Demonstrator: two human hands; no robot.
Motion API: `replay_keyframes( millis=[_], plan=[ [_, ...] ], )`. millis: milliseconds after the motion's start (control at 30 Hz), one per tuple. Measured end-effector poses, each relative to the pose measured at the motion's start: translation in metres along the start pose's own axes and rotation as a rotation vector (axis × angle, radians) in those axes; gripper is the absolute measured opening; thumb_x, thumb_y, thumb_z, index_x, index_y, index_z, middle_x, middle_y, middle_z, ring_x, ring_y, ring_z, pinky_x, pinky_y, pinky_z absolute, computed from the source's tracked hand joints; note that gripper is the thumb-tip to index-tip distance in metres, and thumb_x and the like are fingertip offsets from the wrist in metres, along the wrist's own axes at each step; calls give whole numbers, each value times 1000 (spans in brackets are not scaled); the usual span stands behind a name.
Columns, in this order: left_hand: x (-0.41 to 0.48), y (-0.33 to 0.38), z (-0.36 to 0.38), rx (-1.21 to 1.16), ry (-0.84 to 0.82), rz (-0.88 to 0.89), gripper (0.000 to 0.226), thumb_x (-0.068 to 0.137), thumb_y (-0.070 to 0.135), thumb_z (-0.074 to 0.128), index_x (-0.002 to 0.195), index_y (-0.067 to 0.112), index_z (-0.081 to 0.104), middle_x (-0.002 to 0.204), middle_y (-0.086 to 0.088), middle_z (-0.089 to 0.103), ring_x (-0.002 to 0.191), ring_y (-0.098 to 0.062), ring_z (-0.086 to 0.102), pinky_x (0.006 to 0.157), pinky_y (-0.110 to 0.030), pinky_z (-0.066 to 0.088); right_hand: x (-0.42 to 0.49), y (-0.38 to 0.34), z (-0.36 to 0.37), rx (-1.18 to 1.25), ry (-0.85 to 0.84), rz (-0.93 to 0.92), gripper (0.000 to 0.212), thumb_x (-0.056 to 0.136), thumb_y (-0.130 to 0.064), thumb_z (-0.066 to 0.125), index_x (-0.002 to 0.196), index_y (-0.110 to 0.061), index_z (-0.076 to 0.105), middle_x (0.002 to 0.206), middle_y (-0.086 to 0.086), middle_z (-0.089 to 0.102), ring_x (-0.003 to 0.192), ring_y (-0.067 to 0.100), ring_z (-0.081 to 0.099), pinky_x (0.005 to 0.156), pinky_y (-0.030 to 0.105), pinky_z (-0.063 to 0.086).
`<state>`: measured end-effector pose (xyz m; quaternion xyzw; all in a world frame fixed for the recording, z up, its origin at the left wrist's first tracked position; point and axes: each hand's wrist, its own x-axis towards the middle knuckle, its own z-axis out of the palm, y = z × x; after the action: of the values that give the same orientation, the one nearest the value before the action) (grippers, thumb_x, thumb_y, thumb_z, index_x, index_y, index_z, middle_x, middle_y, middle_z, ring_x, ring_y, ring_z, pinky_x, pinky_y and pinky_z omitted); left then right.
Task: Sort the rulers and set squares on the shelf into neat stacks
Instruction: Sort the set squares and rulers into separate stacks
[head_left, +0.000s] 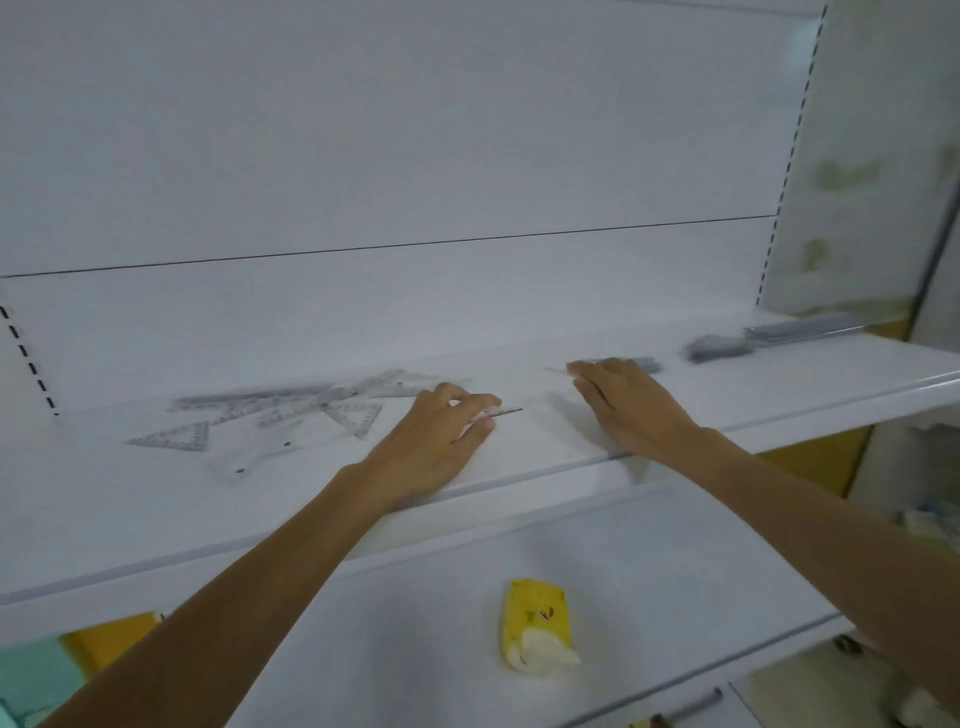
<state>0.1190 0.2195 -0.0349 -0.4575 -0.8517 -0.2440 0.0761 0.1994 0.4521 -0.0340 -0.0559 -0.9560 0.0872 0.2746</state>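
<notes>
Left hand (436, 441) pinching a thin clear piece (501, 413) edge-on, low over the shelf (545, 447); right hand (623, 405) flat, fingers straight, tips at a small grey stack (641, 364). Left: scattered rulers and set squares (270, 415). Far right: grey stacks (722, 347). Below: yellow packet (537, 629). Markings unreadable.

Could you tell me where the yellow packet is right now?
In the head view, the yellow packet lies low and centre on the lower shelf, below the upper shelf's front edge.
</notes>
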Motion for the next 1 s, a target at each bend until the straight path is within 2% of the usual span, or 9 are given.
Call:
replay_keyframes(
  millis=[167, 300, 433, 567, 733, 833, 933, 1000],
  plan=[
    [62, 55, 44, -12, -24, 61, 37, 91, 42, 48, 127, 32, 50, 128, 3, 45, 118, -14, 40, 92, -22, 29, -11, 95, -27, -44, -15, 79, 38, 98, -29, 37, 133, -17, 48, 125, 16, 55, 118, 30, 46, 97, 34, 33],
    [108, 105, 81, -97, 49, 37, 35, 84, 45, 59, 115, 32, 58, 114, 9, 52, 94, -7, 52, 80, -20, 36, -11, 173, -56, -19, -58, 76, 38, 96, -31, 45, 130, -15, 53, 132, 11, 53, 124, 25, 45, 106, 30, 29],
    [149, 145, 116, -75, 94, 50, 36, 79, 50, 62, 111, 34, 61, 106, 12, 55, 83, -1, 52, 76, -20, 35, -9, 233, -75, 57, -50, 186, 38, 93, -34, 51, 125, -15, 56, 128, 13, 55, 120, 27, 49, 102, 31, 33],
    [172, 172, 138, -119, 120, 7, 39, 77, 51, 64, 111, 32, 61, 104, 9, 56, 84, -3, 54, 73, -19, 37, 5, 263, -88, 79, -125, 147, 39, 91, -36, 53, 124, -16, 57, 127, 11, 56, 113, 28, 54, 97, 33, 39],
    [191, 185, 150, -92, 104, -27, 41, 76, 54, 63, 111, 31, 61, 103, 12, 55, 82, 1, 52, 68, -7, 34, 19, 285, -88, 104, -112, 120, 37, 89, -40, 55, 120, -20, 59, 123, 10, 57, 113, 25, 53, 93, 30, 37],
    [205, 185, 149, -73, 78, -24, 39, 76, 54, 63, 107, 30, 63, 102, 8, 57, 81, -2, 55, 69, -10, 38, 25, 295, -79, 144, -153, 119, 22, 87, -38, 58, 104, -24, 63, 113, 12, 62, 98, 24, 56, 78, 24, 34],
    [220, 181, 146, -65, 93, -25, 40, 76, 55, 62, 106, 29, 64, 101, 7, 58, 79, -3, 56, 70, -13, 41, 41, 304, -76, 161, -134, 136, 33, 86, -37, 60, 113, -18, 63, 116, 10, 60, 105, 24, 55, 81, 23, 35],
    [230, 179, 145, -61, 85, -32, 42, 76, 58, 59, 107, 29, 64, 103, 7, 59, 81, -4, 57, 74, -20, 45, 54, 308, -77, 186, -90, 140, 37, 86, -38, 61, 116, -18, 62, 116, 10, 59, 99, 20, 55, 80, 23, 35]
  ],
)
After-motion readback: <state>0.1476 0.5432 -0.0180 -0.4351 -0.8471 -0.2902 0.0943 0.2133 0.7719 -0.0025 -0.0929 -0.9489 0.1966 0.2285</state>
